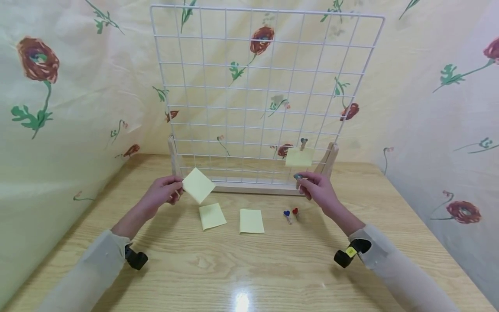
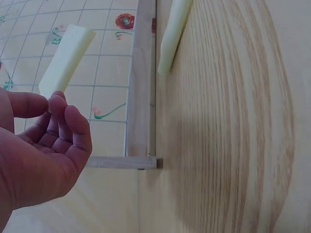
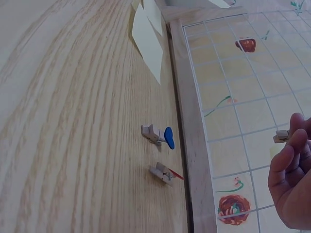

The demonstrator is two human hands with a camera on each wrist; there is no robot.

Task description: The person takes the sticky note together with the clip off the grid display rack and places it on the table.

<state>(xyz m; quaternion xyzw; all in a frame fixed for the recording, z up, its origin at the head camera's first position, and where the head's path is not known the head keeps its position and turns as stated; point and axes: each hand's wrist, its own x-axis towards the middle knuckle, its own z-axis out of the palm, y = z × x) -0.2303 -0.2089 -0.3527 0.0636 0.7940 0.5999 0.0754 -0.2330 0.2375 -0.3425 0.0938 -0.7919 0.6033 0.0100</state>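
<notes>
My left hand [image 1: 166, 190] pinches a pale yellow sticky note [image 1: 198, 185] by its corner, tilted like a diamond before the lower left of the white wire grid [image 1: 244, 108]. In the left wrist view the note [image 2: 67, 58] stands up from thumb and fingertips. A small wooden clothespin [image 3: 281, 136] with a grey-green heart [image 1: 297, 176] is pinched in my right hand [image 1: 317, 190], just below a note [image 1: 299, 157] that a similar clothespin [image 1: 303, 144] fixes to the grid. Two more notes, a left one [image 1: 212, 216] and a right one [image 1: 251, 221], lie on the table.
A clothespin with a blue heart [image 1: 287, 215] and one with a red heart [image 1: 295, 212] lie on the table [image 1: 218, 268] near my right hand. The grid stands in a wooden base [image 1: 257, 189]. Flowered cloth [image 1: 78, 108] hangs behind and at both sides.
</notes>
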